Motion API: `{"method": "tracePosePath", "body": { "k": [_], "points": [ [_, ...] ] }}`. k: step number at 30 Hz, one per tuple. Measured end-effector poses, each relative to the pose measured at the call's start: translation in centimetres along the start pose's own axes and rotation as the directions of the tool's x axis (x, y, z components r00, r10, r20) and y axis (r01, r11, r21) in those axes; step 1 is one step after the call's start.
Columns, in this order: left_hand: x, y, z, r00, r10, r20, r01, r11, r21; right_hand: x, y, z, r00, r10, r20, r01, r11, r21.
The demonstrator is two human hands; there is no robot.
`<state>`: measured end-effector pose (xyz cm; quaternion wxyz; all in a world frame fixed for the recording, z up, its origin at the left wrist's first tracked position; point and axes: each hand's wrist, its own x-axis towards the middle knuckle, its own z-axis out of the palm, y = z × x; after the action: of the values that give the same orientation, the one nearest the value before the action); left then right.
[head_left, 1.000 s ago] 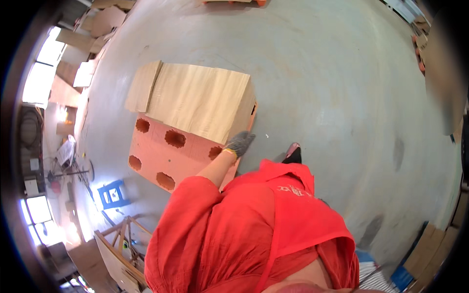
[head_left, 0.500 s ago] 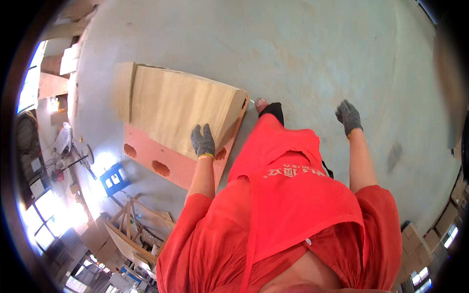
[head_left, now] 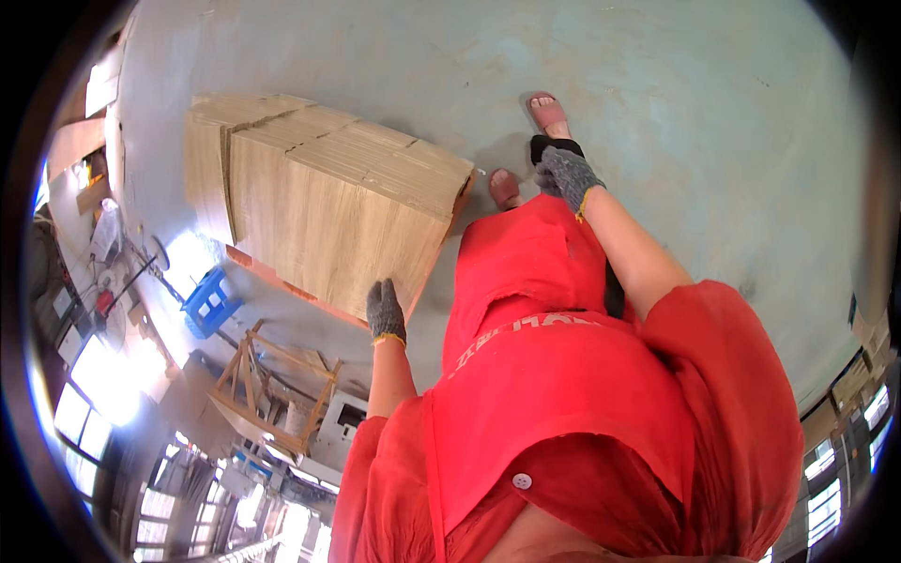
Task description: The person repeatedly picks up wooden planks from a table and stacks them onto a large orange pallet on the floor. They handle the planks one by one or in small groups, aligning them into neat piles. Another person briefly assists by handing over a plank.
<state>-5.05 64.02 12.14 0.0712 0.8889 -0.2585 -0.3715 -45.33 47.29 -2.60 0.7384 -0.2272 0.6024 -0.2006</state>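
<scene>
A thick stack of wood-grain boards [head_left: 310,206] sits on the floor to the left, its layered edges showing along the far side. Beneath it, an orange-pink base board [head_left: 282,280] shows as a thin strip. My left hand [head_left: 385,310], in a grey knitted glove, lies at the stack's near right corner with its fingers stretched out; it seems to touch the top board. In a matching glove, my right hand [head_left: 568,175] hangs in front of my legs, its fingers curled in and no object visible in them.
Grey floor [head_left: 676,122] stretches ahead and to the right. My feet, in pink sandals [head_left: 544,111], stand just right of the stack. Left of it are a blue plastic crate [head_left: 210,302], a wooden frame [head_left: 253,389] and a pedestal fan [head_left: 111,305]. Cartons [head_left: 854,380] line the right side.
My right hand has swung inward from the right to in front of my legs. The left hand stays by the stack's near edge. The view has shifted, and both feet now show.
</scene>
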Motion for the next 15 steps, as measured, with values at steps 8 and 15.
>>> {"method": "tracePosePath", "body": {
  "k": [8,15],
  "points": [
    [-6.8,0.5,3.0,0.826,-0.536,0.171,0.558,0.82,-0.125,8.7,-6.7,-3.5,0.952,0.305,-0.003,-0.3,0.939,0.172],
    [-5.7,9.6,4.6,0.931,-0.291,0.222,0.289,0.956,0.039,8.4,-12.0,-13.5,0.988,0.129,-0.081,-0.125,0.991,0.05]
  ]
}}
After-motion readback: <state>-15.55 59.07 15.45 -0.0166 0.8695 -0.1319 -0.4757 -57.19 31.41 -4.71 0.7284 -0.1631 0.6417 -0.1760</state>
